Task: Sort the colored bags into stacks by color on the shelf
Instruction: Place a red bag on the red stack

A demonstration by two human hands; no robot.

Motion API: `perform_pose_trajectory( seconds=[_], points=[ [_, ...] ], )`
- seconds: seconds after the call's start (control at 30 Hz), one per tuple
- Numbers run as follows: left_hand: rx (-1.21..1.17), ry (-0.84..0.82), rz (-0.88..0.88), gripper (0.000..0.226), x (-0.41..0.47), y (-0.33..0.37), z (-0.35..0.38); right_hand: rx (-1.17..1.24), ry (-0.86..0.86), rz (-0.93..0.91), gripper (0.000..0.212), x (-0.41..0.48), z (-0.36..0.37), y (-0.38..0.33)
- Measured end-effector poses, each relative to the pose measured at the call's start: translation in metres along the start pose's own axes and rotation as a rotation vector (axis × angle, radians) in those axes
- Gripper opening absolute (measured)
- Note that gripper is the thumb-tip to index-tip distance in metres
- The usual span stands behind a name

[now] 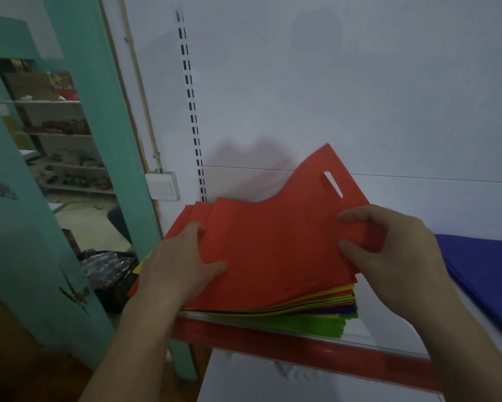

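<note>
Left hand [183, 262] and right hand [394, 256], fingers [351, 217] pinching side edges of the red bag [273, 242] above the mixed pile [302, 310] on the shelf [316, 348]; blue stack [487, 271] right.

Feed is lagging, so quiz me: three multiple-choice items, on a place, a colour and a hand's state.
1. The blue stack lies: A) left of the mixed pile; B) right of it; C) under it.
2. The top bag is: A) green; B) red; C) yellow.
3. The right hand: A) hangs idle; B) makes an empty fist; C) pinches the top bag.
B: blue shows at the right edge. B: a red sheet covers the pile. C: thumb and fingers clamp its right edge.
</note>
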State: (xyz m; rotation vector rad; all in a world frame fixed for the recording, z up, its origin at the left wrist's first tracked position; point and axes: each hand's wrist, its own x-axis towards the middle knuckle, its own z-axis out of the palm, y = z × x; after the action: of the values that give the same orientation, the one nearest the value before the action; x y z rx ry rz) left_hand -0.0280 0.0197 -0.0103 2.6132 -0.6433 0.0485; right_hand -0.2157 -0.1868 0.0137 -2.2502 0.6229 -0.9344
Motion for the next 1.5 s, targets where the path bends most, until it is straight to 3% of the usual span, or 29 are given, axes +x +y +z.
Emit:
perform_pose_trajectory(
  seconds=[0.17,0.3,0.47,0.73,0.9,1.03,1.13,1.27,1.5],
  points=[
    [-0.035,0.206,0.061,0.047,-0.005,0.001,0.003,0.106,0.027,0.008,0.036,0.0,0.004,0.002],
    [0.008,0.39,0.045,0.042,-0.012,0.008,-0.002,0.17,0.065,0.021,0.035,0.002,0.005,0.009],
    [-0.279,0.41,0.109,0.042,-0.015,0.014,-0.008,0.251,0.168,-0.023,0.014,0.001,0.001,0.012],
    [-0.624,0.373,0.263,0.049,-0.041,0.06,-0.002,0.555,0.255,0.121,0.032,-0.01,-0.062,0.05],
    [-0.757,0.237,0.358,0.058,-0.066,0.126,0.017,0.552,0.286,0.188,0.041,-0.026,-0.134,0.104],
    [-0.841,0.236,0.407,0.04,-0.089,0.201,0.054,0.461,0.379,0.193,0.036,-0.042,-0.202,0.158],
    [-0.771,0.284,0.462,0.024,-0.109,0.26,0.087,0.358,0.464,0.193,0.033,-0.058,-0.255,0.202],
    [-0.726,0.244,0.486,0.036,-0.138,0.334,0.133,0.201,0.527,0.183,0.026,-0.08,-0.321,0.259],
    [-0.692,0.149,0.53,0.037,-0.182,0.463,0.205,0.053,0.595,0.282,0.021,-0.105,-0.437,0.348]
  ],
)
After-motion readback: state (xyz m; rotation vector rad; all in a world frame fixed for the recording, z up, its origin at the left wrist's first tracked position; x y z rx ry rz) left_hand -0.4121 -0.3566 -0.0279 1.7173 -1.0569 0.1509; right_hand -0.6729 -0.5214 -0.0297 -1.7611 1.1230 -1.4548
